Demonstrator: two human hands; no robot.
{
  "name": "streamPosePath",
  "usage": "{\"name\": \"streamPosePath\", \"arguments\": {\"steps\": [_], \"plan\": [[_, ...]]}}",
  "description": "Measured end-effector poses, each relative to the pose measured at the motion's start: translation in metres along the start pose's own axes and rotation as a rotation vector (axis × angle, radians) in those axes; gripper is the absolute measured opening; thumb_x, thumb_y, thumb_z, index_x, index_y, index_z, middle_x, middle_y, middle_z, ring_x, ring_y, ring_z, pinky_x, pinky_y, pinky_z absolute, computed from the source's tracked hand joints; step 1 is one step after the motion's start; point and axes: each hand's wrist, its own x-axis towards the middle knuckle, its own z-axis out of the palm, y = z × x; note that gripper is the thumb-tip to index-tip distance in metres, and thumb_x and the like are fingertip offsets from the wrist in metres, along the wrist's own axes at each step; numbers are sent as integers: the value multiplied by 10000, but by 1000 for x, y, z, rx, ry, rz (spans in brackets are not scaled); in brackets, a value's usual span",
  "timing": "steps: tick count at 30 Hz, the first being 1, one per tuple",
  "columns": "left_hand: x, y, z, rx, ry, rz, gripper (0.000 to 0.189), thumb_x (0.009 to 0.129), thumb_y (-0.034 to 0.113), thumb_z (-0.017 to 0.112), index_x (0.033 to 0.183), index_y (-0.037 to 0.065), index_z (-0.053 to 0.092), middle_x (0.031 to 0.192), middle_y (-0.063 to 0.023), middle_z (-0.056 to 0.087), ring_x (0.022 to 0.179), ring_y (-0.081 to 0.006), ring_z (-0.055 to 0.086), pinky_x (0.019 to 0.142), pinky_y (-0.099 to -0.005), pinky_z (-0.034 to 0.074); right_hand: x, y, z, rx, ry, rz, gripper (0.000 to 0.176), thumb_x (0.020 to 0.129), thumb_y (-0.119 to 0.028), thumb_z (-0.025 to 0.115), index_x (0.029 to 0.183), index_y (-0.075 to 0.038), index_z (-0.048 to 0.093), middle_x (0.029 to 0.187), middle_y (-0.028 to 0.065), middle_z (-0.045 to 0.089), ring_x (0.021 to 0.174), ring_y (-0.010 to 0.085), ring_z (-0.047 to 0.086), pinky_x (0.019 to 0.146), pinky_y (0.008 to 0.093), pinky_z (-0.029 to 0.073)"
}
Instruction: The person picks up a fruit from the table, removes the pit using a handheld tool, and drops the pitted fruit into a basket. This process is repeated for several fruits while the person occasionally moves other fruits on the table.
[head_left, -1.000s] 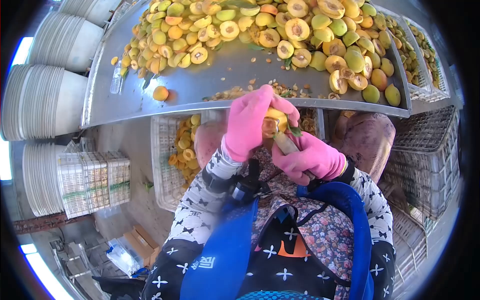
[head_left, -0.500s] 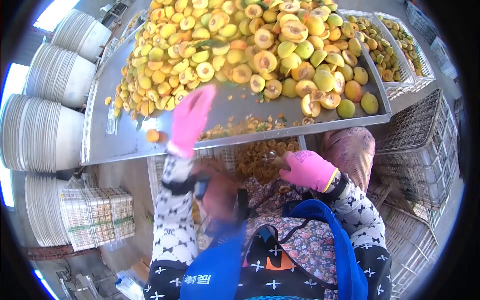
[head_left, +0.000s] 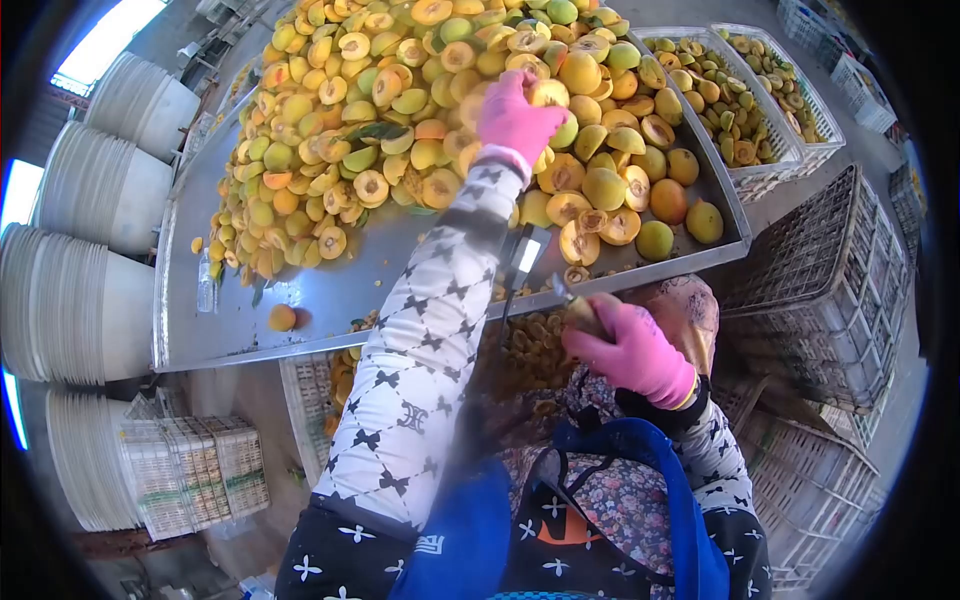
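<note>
My left hand (head_left: 520, 122), in a pink glove, reaches over the big pile of yellow peaches (head_left: 330, 150), many of them cut in half. Its fingers are closed on a peach half (head_left: 548, 93) whose cut face shows. My right hand (head_left: 635, 352), also pink-gloved, is near the front edge of the metal table (head_left: 340, 318). It grips a short tool (head_left: 583, 316) with a brownish handle and a small metal tip pointing up. Below the edge, a crate (head_left: 300, 400) holds cut, brownish fruit pieces, partly hidden by my left forearm.
White crates (head_left: 790, 165) of peach halves stand beyond the table's right side. Stacked crates (head_left: 810, 290) rise close on my right. Stacks of white tubs (head_left: 75, 305) line the left. A clear bottle (head_left: 207, 285) and one loose peach (head_left: 282, 318) are at the table's left.
My left hand has moved from over the table's front left, up and right into the pile, and closed on a peach half. My right hand still holds the tool, now tip up.
</note>
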Motion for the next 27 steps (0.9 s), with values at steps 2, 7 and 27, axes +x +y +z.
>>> {"name": "streamPosePath", "arguments": {"steps": [2, 7, 27], "plan": [[-27, 3, -24, -444, -41, -37, 512, 756, 54, 760, 1194, -12, 503, 977, -98, 651, 854, -181, 665, 740, -265, 540, 1, -1, 3, 104, 108, 44, 295, 869, -227, 713, 1051, -26, 599, 788, 169, 646, 717, 315, 654, 666, 397, 499], [-116, -27, -74, -1296, -234, -270, 620, 816, 13, 673, 1377, -18, 410, 1140, -111, 617, 967, -175, 629, 844, -278, 524, 10, -18, 26, -62, 304, -378, 358, 866, -159, 720, 1148, -20, 547, 817, 168, 645, 737, 354, 651, 652, 406, 511], [-226, -30, -115, -560, -4, 77, 498, 836, -65, 692, 1286, 4, 489, 1209, -124, 626, 1064, -196, 647, 889, -304, 543, 29, -40, 61, -725, 186, -647, 271, 845, -213, 691, 1072, -99, 599, 851, 101, 632, 760, 312, 652, 655, 438, 498]]}}
